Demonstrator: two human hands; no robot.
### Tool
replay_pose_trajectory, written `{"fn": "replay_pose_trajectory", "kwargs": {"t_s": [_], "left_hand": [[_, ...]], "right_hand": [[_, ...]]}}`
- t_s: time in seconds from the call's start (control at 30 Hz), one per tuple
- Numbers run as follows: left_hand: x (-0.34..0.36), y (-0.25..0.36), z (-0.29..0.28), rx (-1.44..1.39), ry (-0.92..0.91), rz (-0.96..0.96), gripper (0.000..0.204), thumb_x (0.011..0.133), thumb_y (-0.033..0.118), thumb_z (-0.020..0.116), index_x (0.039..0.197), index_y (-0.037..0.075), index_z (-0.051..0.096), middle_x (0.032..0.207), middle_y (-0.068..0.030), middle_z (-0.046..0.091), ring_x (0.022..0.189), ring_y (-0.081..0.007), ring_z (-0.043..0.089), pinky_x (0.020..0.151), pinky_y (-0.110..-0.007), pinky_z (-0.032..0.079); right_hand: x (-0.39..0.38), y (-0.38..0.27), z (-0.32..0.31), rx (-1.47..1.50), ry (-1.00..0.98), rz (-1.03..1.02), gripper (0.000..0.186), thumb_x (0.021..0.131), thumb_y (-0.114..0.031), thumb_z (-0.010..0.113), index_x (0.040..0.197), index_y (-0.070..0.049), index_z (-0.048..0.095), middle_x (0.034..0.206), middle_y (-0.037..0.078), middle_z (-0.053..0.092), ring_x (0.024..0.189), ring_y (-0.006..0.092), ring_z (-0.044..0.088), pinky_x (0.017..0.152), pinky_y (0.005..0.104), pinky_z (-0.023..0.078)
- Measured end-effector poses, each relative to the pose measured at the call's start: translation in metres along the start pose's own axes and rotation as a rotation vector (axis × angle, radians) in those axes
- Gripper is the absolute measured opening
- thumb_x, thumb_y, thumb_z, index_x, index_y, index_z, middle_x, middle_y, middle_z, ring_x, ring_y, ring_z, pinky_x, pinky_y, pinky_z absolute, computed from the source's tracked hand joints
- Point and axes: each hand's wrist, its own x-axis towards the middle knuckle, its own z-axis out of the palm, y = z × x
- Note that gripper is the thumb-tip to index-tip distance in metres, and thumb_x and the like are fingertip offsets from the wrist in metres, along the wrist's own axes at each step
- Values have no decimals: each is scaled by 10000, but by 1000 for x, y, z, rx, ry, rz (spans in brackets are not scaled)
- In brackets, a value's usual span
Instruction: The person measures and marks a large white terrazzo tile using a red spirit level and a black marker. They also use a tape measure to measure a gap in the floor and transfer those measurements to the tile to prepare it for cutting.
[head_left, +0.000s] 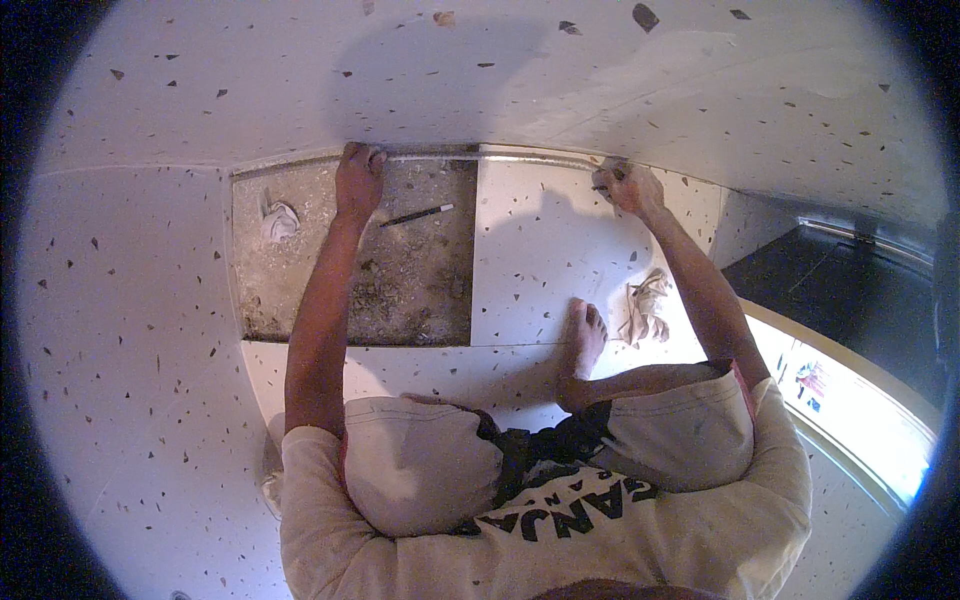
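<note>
Along the foot of the far wall, a thin pale strip (490, 155), which looks like the blade of a tape measure, runs between my two hands. My left hand (360, 178) is closed at its left end, above a square opening of rough grey bedding (400, 280) in the tiled floor. At the other end my right hand (630, 188) has its fingers curled around the tape, over a white speckled tile (540, 250). Small details inside both grips are hard to make out. A black pen with a white end (418, 215) lies on the bedding, right of my left wrist.
A crumpled whitish lump (281, 221) sits at the bedding's left. Crumpled brownish paper or cloth (647, 308) lies by my bare foot (588, 335). Speckled walls (130, 300) enclose the left and far sides. A dark panel (840, 280) and a bright opening (860, 385) are at right.
</note>
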Motion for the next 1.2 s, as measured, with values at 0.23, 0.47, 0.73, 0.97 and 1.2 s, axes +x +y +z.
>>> {"fn": "replay_pose_trajectory", "kwargs": {"t_s": [0.23,0.47,0.73,0.97,1.2], "left_hand": [[0,7,-4,-32,-13,-50,215,886,142,638,989,-46,623,1066,-248,586,1017,-447,582,883,-502,485],[1,4,-4,-26,-90,-102,249,903,180,615,1030,-32,645,1139,-258,594,1101,-435,560,971,-495,462],[1,7,-4,-31,-110,-123,275,916,189,596,1069,-31,656,1186,-258,593,1149,-433,542,1006,-486,449],[1,7,-1,-35,-125,-117,281,912,183,600,1086,-32,649,1208,-279,586,1172,-427,531,1027,-480,440],[-1,12,-7,-65,-78,-98,312,922,199,588,1104,-50,637,1212,-287,585,1180,-429,523,1039,-475,435]], "right_hand": [[-2,-2,0,21,32,-8,434,880,-591,520,1076,-257,716,997,144,729,942,383,692,819,506,540],[-5,-6,-5,22,-3,14,460,872,-599,524,1060,-232,728,1010,159,726,947,386,690,830,505,537],[1,-3,0,1,48,-24,478,870,-565,545,1097,-181,719,1020,163,724,958,390,689,836,510,541],[2,4,10,-6,94,-52,446,866,-546,581,1076,-178,720,1014,155,724,936,388,690,811,493,543],[-4,-2,5,18,124,-55,406,872,-543,578,1041,-209,733,997,155,726,926,374,693,789,492,536]]}}
